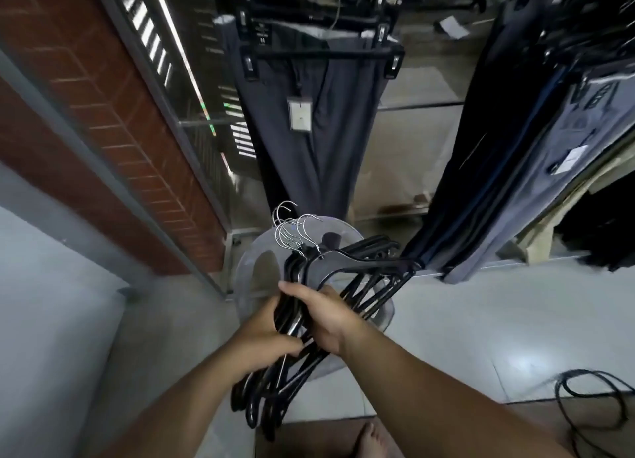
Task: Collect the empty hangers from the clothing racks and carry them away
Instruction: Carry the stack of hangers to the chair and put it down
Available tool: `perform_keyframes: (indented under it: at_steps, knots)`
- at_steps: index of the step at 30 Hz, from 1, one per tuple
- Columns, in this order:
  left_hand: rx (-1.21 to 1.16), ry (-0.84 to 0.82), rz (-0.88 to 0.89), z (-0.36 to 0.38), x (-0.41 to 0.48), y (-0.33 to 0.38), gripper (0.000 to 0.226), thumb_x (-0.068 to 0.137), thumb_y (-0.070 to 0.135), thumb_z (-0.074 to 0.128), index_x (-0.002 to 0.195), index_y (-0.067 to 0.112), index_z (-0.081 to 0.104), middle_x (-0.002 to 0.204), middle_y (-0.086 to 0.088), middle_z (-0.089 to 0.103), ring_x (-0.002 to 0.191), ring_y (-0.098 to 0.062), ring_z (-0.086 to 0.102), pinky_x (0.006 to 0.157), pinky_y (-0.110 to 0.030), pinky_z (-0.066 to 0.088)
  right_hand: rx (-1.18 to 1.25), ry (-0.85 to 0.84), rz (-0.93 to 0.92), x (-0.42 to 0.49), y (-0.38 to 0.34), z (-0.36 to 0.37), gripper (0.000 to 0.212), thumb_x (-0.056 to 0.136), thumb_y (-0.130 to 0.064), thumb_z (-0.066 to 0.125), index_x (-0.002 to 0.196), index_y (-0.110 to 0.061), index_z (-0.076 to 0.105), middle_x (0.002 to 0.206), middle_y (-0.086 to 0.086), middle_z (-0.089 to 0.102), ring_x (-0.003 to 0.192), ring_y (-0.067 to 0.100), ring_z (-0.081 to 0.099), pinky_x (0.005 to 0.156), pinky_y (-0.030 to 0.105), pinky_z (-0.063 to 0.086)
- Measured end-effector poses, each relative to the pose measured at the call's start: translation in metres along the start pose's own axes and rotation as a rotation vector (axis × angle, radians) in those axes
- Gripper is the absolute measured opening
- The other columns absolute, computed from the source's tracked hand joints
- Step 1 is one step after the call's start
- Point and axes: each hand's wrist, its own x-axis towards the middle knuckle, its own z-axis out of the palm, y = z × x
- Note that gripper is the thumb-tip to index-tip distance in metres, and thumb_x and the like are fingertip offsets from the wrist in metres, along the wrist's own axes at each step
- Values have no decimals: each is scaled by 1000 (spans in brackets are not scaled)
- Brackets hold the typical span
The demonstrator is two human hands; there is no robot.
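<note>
A bundle of several black hangers with silver wire hooks is held low in front of me. My left hand grips the bundle from the left side. My right hand wraps over the stack from the right, fingers curled around the shoulders. The hanger ends fan out toward the upper right and down below my left wrist. A clear plastic stool sits right beneath the bundle.
Grey trousers hang on clip hangers straight ahead. Dark garments hang on a rack to the right. A brick wall and a glass partition run along the left. A black cable lies coiled on the tiled floor, bottom right.
</note>
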Motion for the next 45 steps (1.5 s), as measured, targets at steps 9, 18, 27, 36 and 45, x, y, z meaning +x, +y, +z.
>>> perform_keyframes:
  at_steps: [9, 18, 27, 36, 45]
  knots:
    - [-32, -102, -168, -8, 134, -83, 88, 58, 7, 77, 139, 33, 54, 92, 1, 79, 91, -18, 75, 79, -34, 60, -618, 587, -369, 116, 46, -100, 27, 79, -41, 73, 82, -16, 66, 81, 1, 72, 81, 21, 69, 78, 37, 55]
    - [11, -253, -199, 14, 234, -171, 92, 62, 12, 77, 135, 58, 46, 111, -2, 75, 102, -18, 72, 92, -41, 58, 82, 282, 291, 240, 148, -150, 25, 91, -36, 71, 94, -11, 69, 88, 9, 72, 86, 31, 70, 93, 48, 57]
    - [129, -311, -199, 39, 324, -256, 96, 58, 29, 76, 136, 63, 31, 125, 5, 68, 110, -13, 68, 99, -42, 55, 207, 317, 296, 351, 238, -171, 14, 96, -21, 67, 100, -8, 67, 83, 10, 71, 75, 27, 72, 78, 42, 62]
    - [220, -170, -174, 71, 362, -290, 94, 83, 9, 73, 158, 34, 21, 120, 6, 51, 116, -18, 55, 89, -20, 38, 137, 369, 285, 397, 272, -184, 36, 95, -29, 70, 120, -4, 68, 103, 14, 77, 95, 34, 76, 81, 43, 62]
    - [382, -27, -164, 91, 365, -301, 130, 51, 63, 77, 153, 46, -2, 164, -1, 25, 136, -34, 46, 105, -56, 44, 6, 338, 442, 404, 281, -197, 60, 82, -60, 74, 115, -9, 73, 100, 13, 81, 81, 30, 79, 60, 34, 61]
